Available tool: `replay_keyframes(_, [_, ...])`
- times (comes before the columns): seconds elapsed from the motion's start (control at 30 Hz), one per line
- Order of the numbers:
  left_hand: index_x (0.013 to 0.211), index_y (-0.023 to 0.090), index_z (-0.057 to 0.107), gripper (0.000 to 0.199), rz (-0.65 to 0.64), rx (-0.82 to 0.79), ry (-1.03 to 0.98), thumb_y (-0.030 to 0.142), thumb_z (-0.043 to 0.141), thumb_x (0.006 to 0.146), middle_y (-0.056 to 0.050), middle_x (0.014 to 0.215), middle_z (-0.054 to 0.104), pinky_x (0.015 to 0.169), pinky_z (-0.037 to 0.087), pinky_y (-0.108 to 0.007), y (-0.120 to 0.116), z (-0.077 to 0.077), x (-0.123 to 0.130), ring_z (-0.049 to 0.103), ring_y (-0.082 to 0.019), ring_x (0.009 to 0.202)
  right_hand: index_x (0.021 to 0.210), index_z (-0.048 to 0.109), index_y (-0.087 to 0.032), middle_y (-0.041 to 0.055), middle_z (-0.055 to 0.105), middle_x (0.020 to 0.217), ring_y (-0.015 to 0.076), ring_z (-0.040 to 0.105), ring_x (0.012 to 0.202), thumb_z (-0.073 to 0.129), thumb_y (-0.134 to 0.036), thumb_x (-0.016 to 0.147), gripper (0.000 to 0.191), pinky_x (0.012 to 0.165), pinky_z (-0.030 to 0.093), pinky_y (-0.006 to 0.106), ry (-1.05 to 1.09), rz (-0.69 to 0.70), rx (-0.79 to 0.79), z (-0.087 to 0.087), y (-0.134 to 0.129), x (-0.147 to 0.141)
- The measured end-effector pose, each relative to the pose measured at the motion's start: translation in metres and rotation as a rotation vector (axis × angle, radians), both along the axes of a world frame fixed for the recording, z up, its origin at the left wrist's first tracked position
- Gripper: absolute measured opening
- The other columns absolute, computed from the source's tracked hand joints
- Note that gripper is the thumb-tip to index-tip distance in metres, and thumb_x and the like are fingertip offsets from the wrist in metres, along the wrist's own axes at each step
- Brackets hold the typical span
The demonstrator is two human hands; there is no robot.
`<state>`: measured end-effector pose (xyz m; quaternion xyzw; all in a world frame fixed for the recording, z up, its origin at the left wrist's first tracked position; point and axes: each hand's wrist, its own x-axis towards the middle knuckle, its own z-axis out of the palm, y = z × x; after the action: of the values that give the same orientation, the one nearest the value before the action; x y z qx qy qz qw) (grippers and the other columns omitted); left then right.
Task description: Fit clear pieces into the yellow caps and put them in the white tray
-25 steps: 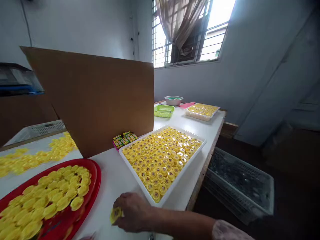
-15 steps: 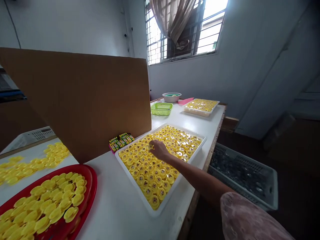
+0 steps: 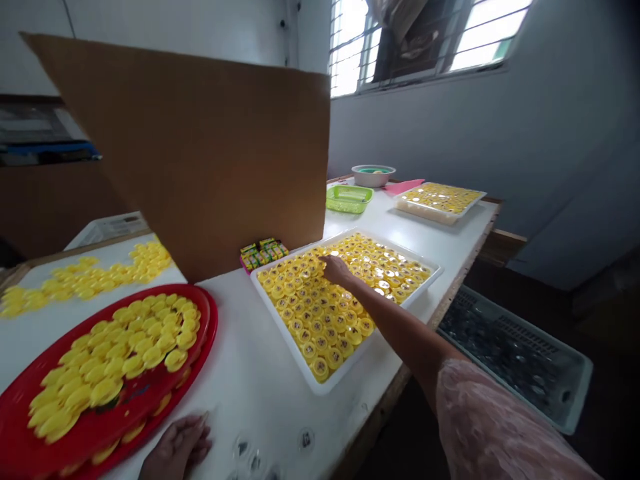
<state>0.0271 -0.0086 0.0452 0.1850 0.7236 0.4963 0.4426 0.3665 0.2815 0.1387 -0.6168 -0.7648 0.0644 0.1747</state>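
At the bottom edge, my left hand [image 3: 177, 443] rests over the white table with its fingers curled. A small, pale, clear-looking bit shows at its fingertips, too small to name. Beside it lie several clear round discs [image 3: 306, 440], some with a dark printed mark. My right hand [image 3: 337, 270] reaches over the white tray [image 3: 313, 383], its index finger forward and the other fingers bent. The fingertips touch the rows of round yellow pieces [image 3: 327, 333] with printed centres; what they pinch, if anything, is hidden.
A red oval tray [image 3: 207, 327] of yellow oval pieces stands left, with loose yellow pieces [image 3: 95, 277] behind. A cardboard panel [image 3: 225, 153] rises mid-table. Small green-yellow boxes [image 3: 264, 255], a green basket [image 3: 350, 200] and a second filled tray [image 3: 443, 198] stand beyond. A crate [image 3: 520, 360] sits below right.
The view has swung left and down, bringing my left hand and the clear discs into sight. My right hand stays over the tray's far-left part, its index finger now straighter.
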Motion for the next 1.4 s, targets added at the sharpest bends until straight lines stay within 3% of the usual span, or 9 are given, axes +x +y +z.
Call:
replay_keyframes(0.13, [0.087, 0.015, 0.057, 0.042, -0.066, 0.033, -0.045, 0.036, 0.075, 0.056, 0.001, 0.067, 0.066, 0.060, 0.052, -0.022, -0.004, 0.016, 0.005, 0.063, -0.012, 0.059, 0.130, 0.045, -0.012, 0.0161, 0.041, 0.136, 0.0283, 0.040, 0.121, 0.043, -0.008, 0.082, 0.049, 0.101, 0.033, 0.042, 0.017, 0.084, 0.104, 0.008, -0.052, -0.020])
replay_keyframes(0.23, [0.086, 0.015, 0.057, 0.037, -0.111, 0.087, -0.031, 0.037, 0.073, 0.060, 0.002, 0.065, 0.064, 0.060, 0.050, -0.021, -0.004, 0.016, 0.004, 0.061, -0.009, 0.057, 0.121, 0.053, -0.016, 0.0124, 0.054, 0.121, 0.0235, 0.048, 0.112, 0.043, -0.012, 0.085, 0.037, 0.095, 0.040, 0.039, 0.201, 0.445, 0.318, 0.004, -0.123, -0.050])
replay_keyframes(0.33, [0.084, 0.014, 0.058, 0.035, -0.133, 0.099, 0.001, 0.036, 0.072, 0.061, 0.002, 0.066, 0.062, 0.059, 0.049, -0.020, -0.005, 0.012, 0.005, 0.059, -0.008, 0.056, 0.114, 0.057, -0.018, 0.0090, 0.060, 0.111, 0.0184, 0.053, 0.103, 0.041, -0.006, 0.084, 0.036, 0.087, 0.045, 0.031, 0.196, 0.861, 0.131, -0.012, -0.202, -0.081])
replay_keyframes(0.47, [0.081, 0.014, 0.058, 0.027, -0.199, 0.097, 0.093, 0.036, 0.066, 0.066, 0.002, 0.063, 0.059, 0.053, 0.046, -0.019, -0.012, 0.016, 0.015, 0.057, -0.009, 0.054, 0.118, 0.053, -0.015, 0.0104, 0.058, 0.117, 0.0187, 0.051, 0.105, 0.043, 0.002, 0.077, 0.046, 0.088, 0.043, 0.030, 0.063, 0.987, -0.088, -0.044, -0.256, -0.116])
replay_keyframes(0.63, [0.083, 0.017, 0.060, 0.024, -0.201, 0.175, 0.490, 0.039, 0.056, 0.075, 0.000, 0.068, 0.061, 0.057, 0.046, -0.023, -0.014, 0.045, 0.006, 0.058, -0.012, 0.060, 0.098, 0.062, -0.015, 0.0087, 0.061, 0.102, 0.0192, 0.051, 0.097, 0.045, 0.002, 0.073, 0.034, 0.085, 0.042, 0.029, -0.036, 1.028, -0.184, -0.063, -0.252, -0.141])
replay_keyframes(0.77, [0.086, 0.019, 0.061, 0.024, 0.021, 0.126, 0.907, 0.039, 0.056, 0.075, -0.001, 0.074, 0.064, 0.062, 0.045, -0.025, -0.002, 0.080, -0.045, 0.059, -0.013, 0.064, 0.083, 0.061, -0.016, 0.0057, 0.060, 0.087, 0.0176, 0.052, 0.088, 0.042, 0.002, 0.076, 0.027, 0.078, 0.041, 0.027, -0.011, 1.034, -0.219, -0.067, -0.250, -0.146])
replay_keyframes(0.9, [0.085, 0.018, 0.061, 0.019, -0.062, -0.048, 1.165, 0.033, 0.055, 0.074, -0.002, 0.080, 0.064, 0.064, 0.044, -0.027, 0.020, 0.101, -0.095, 0.059, -0.016, 0.069, 0.079, 0.060, -0.016, 0.0054, 0.058, 0.087, 0.0168, 0.052, 0.083, 0.041, 0.003, 0.075, 0.028, 0.073, 0.039, 0.027, 0.018, 0.987, -0.222, -0.074, -0.252, -0.147])
replay_keyframes(1.2, [0.118, 0.019, 0.053, 0.042, -0.579, -0.069, 1.330, 0.032, 0.054, 0.077, -0.010, 0.112, 0.058, 0.080, 0.043, -0.030, 0.083, 0.099, -0.075, 0.057, -0.023, 0.097, 0.072, 0.056, -0.016, 0.0053, 0.057, 0.084, 0.0158, 0.050, 0.078, 0.042, 0.001, 0.078, 0.023, 0.067, 0.038, 0.025, 0.120, 0.933, -0.229, -0.077, -0.255, -0.152])
replay_keyframes(1.4, [0.119, 0.017, 0.051, 0.043, -0.658, -0.228, 1.389, 0.025, 0.051, 0.077, -0.013, 0.107, 0.056, 0.074, 0.044, -0.031, 0.113, 0.091, -0.057, 0.059, -0.024, 0.092, 0.074, 0.057, -0.017, 0.0051, 0.056, 0.082, 0.0158, 0.050, 0.078, 0.041, -0.001, 0.080, 0.023, 0.068, 0.039, 0.025, 0.203, 0.930, -0.233, -0.078, -0.253, -0.148])
